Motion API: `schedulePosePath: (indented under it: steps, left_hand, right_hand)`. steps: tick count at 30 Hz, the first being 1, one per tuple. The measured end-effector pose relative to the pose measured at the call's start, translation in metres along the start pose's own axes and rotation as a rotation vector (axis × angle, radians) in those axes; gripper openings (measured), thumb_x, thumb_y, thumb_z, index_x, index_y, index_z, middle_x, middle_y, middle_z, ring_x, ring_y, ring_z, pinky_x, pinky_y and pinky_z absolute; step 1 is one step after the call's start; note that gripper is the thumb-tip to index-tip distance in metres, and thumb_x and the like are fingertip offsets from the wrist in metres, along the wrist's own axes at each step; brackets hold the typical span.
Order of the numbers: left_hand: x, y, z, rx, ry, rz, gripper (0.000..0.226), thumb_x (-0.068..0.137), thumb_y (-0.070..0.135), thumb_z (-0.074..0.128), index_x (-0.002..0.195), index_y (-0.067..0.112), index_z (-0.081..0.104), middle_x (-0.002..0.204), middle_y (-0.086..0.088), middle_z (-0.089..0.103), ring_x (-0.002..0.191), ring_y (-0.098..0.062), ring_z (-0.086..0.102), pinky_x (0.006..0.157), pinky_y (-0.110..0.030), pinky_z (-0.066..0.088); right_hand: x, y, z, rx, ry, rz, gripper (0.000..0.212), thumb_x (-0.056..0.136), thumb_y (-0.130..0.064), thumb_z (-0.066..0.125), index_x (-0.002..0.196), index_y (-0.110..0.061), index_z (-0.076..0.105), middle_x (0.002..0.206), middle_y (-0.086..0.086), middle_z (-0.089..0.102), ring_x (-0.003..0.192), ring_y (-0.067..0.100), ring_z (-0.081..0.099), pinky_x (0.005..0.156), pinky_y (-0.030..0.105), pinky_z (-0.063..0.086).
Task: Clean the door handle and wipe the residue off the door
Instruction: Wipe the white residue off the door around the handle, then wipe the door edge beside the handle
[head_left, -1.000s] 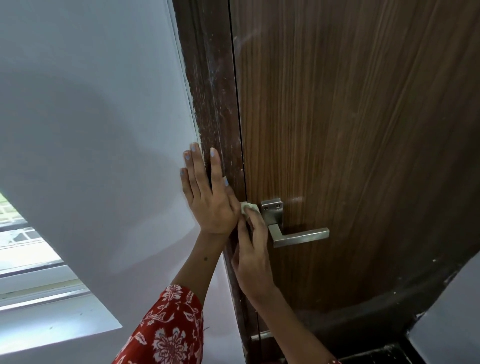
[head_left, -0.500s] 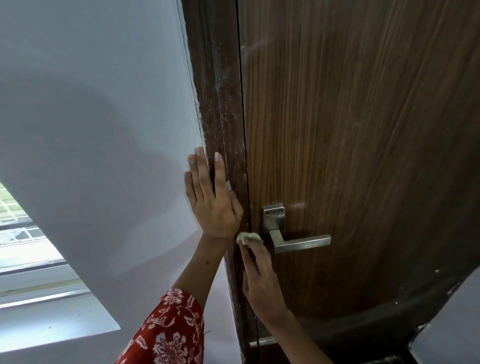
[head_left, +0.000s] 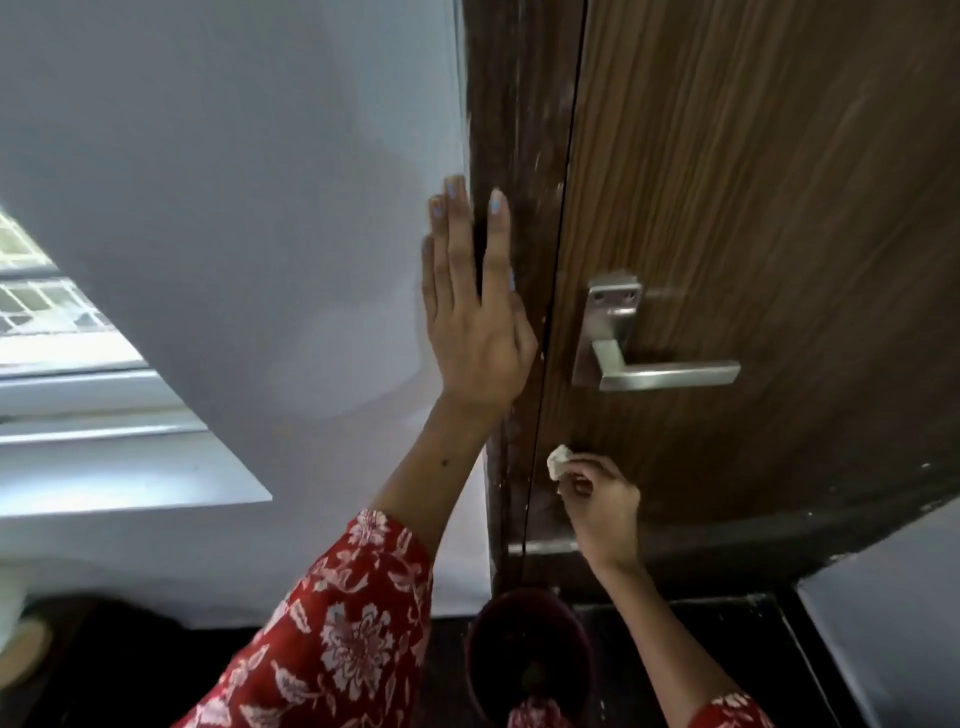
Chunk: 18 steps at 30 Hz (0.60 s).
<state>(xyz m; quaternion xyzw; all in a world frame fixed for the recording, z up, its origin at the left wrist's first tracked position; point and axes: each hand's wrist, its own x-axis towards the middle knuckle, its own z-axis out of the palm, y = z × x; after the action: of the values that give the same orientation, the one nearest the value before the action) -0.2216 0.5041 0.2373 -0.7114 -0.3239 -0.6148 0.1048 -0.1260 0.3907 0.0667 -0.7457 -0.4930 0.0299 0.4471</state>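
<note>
A brown wood-grain door (head_left: 753, 182) carries a silver lever handle (head_left: 660, 375) on a steel plate. My right hand (head_left: 600, 501) is below the handle, near the door's left edge, pinching a small white wad of tissue (head_left: 558, 461) between fingertips. My left hand (head_left: 475, 312) lies flat, fingers spread upward, across the white wall and the dark door frame (head_left: 511, 156), left of the handle. Whitish smears show on the frame and along the door's edge.
A dark maroon bucket (head_left: 524, 670) stands on the dark floor directly below my right hand. A window and white sill (head_left: 119, 467) are at the left. A grey-white wall (head_left: 883, 623) juts in at the lower right.
My right hand with the tissue has dropped from beside the handle plate to well below it. The view has tilted down, bringing the bucket and floor into sight. My left hand stays on the wall.
</note>
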Motion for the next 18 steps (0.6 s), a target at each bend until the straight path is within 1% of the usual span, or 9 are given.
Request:
schedulePosePath:
  steps: [1,3,5,7,9,11,13,15,18]
  left_hand:
    - [-0.027,-0.002,-0.004,-0.025,-0.066,-0.034,0.053,0.092,-0.001,0.042,0.143,-0.003,0.028,0.148,-0.031,0.031,0.144,-0.037,0.019,0.120,-0.043,0.016]
    - [-0.100,-0.005,-0.020,-0.054,-0.264,-0.142,0.054,0.091,0.000,0.043,0.142,-0.008,0.029,0.151,-0.028,0.028,0.145,-0.034,0.019,0.119,-0.047,0.020]
    - [-0.181,-0.005,-0.046,-0.064,-0.527,-0.314,0.051,0.092,0.004,0.042,0.141,-0.008,0.033,0.151,-0.025,0.027,0.144,-0.036,0.023,0.116,-0.050,0.026]
    - [-0.263,-0.004,-0.073,-0.062,-0.800,-0.507,0.049,0.093,0.004,0.042,0.140,-0.007,0.037,0.150,-0.023,0.029,0.141,-0.039,0.027,0.113,-0.051,0.030]
    - [-0.331,-0.006,-0.101,-0.028,-1.060,-0.720,0.050,0.097,0.008,0.040,0.146,0.002,0.030,0.155,-0.010,0.021,0.145,-0.030,0.022,0.118,-0.036,0.023]
    - [-0.389,-0.006,-0.123,0.001,-1.235,-0.875,0.049,0.101,0.018,0.035,0.149,0.015,0.026,0.158,-0.002,0.022,0.146,-0.017,0.020,0.115,-0.022,0.016]
    - [-0.432,-0.006,-0.133,-0.015,-1.314,-0.994,0.047,0.099,0.020,0.037,0.146,0.020,0.034,0.152,0.000,0.036,0.140,-0.012,0.031,0.106,-0.014,0.023]
    - [-0.460,-0.005,-0.135,-0.011,-1.361,-1.059,0.045,0.097,0.020,0.040,0.142,0.022,0.040,0.145,0.002,0.044,0.132,-0.009,0.041,0.096,-0.009,0.028]
    - [-0.493,-0.003,-0.131,0.019,-1.402,-1.139,0.046,0.096,0.025,0.041,0.142,0.027,0.039,0.144,0.006,0.045,0.130,-0.008,0.043,0.097,-0.014,0.033]
  right_hand:
    - [-0.011,0.010,0.008,-0.016,-0.069,0.069,0.011,0.074,-0.002,0.072,0.083,-0.010,0.075,0.092,0.006,0.072,0.073,0.015,0.068,0.071,0.021,0.054]
    - [-0.040,0.032,0.024,-0.072,-0.227,0.186,0.009,0.079,-0.008,0.069,0.084,-0.011,0.075,0.085,0.004,0.074,0.071,0.014,0.069,0.070,0.025,0.055]
    - [-0.072,0.056,0.040,-0.105,-0.377,0.268,0.011,0.082,-0.010,0.066,0.088,-0.012,0.074,0.081,0.006,0.074,0.072,0.017,0.069,0.071,0.027,0.054]
    - [-0.107,0.080,0.058,-0.167,-0.493,0.323,0.015,0.084,-0.011,0.063,0.094,-0.011,0.074,0.088,0.008,0.074,0.082,0.021,0.069,0.076,0.028,0.052]
    - [-0.138,0.102,0.073,-0.183,-0.554,0.385,0.015,0.084,-0.010,0.061,0.094,-0.010,0.073,0.095,0.007,0.072,0.090,0.021,0.066,0.079,0.026,0.049]
    - [-0.164,0.124,0.090,-0.220,-0.633,0.429,0.013,0.085,-0.011,0.061,0.093,-0.011,0.072,0.097,0.006,0.071,0.092,0.022,0.065,0.078,0.028,0.048]
    - [-0.186,0.145,0.107,-0.268,-0.724,0.434,0.012,0.087,-0.013,0.059,0.093,-0.013,0.070,0.100,0.003,0.070,0.091,0.020,0.064,0.078,0.031,0.050]
    - [-0.202,0.161,0.123,-0.290,-0.774,0.428,0.013,0.089,-0.014,0.057,0.095,-0.014,0.069,0.102,0.001,0.069,0.091,0.016,0.064,0.078,0.028,0.050]
    - [-0.220,0.181,0.147,-0.281,-0.815,0.390,0.020,0.091,-0.011,0.054,0.102,-0.016,0.070,0.108,-0.001,0.069,0.095,0.012,0.064,0.078,0.020,0.048]
